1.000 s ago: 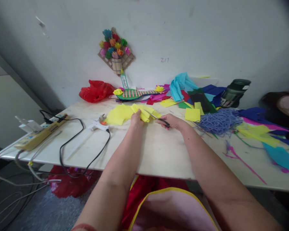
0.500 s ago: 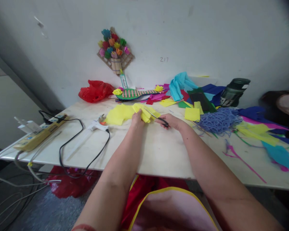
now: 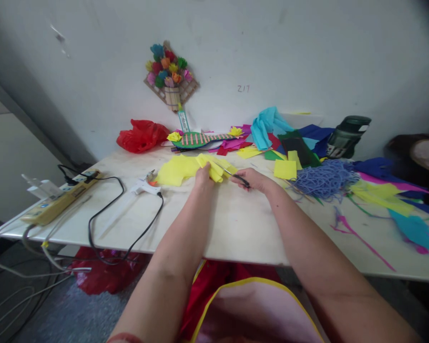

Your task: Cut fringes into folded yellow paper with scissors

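A sheet of thin yellow crepe paper (image 3: 177,170) lies across the middle of the table, its right part folded and bunched. My left hand (image 3: 204,175) is closed on that folded part, thumb on top. Black-handled scissors (image 3: 241,180) are in my right hand (image 3: 253,180), fingers wrapped round the handles. Their metal blades point left and away from me, up against the folded yellow paper. Whether the blades are apart or together is too small to tell. Just behind the paper lies a green, guitar-like shape (image 3: 200,139) with a woven pink pattern and yellow paper flowers.
To the left are a white glue gun (image 3: 146,186), its black cord and a power strip (image 3: 62,197). A red plastic bag (image 3: 142,136) sits at the back. Rightward are blue yarn (image 3: 327,179), yellow squares (image 3: 285,169), coloured paper scraps and a dark bottle (image 3: 348,137).
Almost nothing differs. Both hands, the scissors and the yellow paper keep nearly the same places, with only a very slight shift at the scissors.
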Motion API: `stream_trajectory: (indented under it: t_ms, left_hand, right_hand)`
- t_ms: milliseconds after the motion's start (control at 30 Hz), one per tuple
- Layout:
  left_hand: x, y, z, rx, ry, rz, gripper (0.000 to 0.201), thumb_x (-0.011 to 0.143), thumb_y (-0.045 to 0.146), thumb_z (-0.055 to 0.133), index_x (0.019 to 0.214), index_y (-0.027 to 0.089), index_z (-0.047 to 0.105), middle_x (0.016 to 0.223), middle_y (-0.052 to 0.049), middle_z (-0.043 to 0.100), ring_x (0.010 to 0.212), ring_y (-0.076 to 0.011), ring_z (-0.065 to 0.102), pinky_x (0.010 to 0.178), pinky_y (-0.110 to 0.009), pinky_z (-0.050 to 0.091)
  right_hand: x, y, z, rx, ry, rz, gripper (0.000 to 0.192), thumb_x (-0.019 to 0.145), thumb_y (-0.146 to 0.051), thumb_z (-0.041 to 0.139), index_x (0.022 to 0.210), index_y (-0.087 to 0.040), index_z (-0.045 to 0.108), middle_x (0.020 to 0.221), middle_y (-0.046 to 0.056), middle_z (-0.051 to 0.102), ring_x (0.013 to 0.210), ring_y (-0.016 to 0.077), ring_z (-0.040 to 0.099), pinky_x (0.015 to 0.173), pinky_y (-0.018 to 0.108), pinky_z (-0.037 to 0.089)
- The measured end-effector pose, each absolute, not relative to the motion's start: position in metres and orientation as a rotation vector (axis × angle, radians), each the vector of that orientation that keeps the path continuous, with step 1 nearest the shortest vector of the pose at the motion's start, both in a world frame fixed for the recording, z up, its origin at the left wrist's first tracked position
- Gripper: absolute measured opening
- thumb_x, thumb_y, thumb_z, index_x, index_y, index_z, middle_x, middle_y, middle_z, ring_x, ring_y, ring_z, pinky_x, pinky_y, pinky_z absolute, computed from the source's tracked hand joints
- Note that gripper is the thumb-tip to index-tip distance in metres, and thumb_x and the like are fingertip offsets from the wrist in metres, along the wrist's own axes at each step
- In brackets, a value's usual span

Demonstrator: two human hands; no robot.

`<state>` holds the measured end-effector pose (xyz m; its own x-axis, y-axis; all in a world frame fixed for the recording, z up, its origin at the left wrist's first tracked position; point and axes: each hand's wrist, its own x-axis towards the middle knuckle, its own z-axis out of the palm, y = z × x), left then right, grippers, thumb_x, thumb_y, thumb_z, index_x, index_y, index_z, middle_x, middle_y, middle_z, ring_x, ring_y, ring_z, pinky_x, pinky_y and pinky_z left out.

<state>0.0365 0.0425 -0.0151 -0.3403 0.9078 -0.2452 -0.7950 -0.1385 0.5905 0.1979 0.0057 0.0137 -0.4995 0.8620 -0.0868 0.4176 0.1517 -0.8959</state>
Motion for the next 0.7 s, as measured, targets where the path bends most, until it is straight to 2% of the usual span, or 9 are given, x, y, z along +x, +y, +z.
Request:
stream_trajectory:
  t_ms: [267, 700]
  left_hand:
    - [0.034, 0.045, -0.019, 0.224, 0.765, 1.773, 0.012, 0.078, 0.010, 0.051, 0.088, 0.015, 0.056, 0.087, -0.008, 0.064, 0.087, -0.0208, 0.062, 0.080, -0.037, 0.050]
    - [0.039, 0.040, -0.017, 0.267, 0.760, 1.708, 0.024, 0.078, 0.011, 0.052, 0.102, 0.015, 0.056, 0.090, -0.009, 0.064, 0.081, -0.0183, 0.063, 0.078, -0.034, 0.050]
  right_hand:
    - [0.199, 0.013, 0.007, -1.202, -1.971, 1.320, 0.035, 0.068, -0.049, 0.058, 0.071, -0.014, 0.054, 0.043, -0.006, 0.043, 0.033, 0.0040, 0.035, 0.033, 0.018, 0.028]
    - [0.196, -0.001, 0.018, -1.238, -1.959, 1.337, 0.035, 0.068, -0.047, 0.061, 0.064, -0.015, 0.046, 0.042, -0.007, 0.043, 0.032, 0.0029, 0.035, 0.032, 0.017, 0.023]
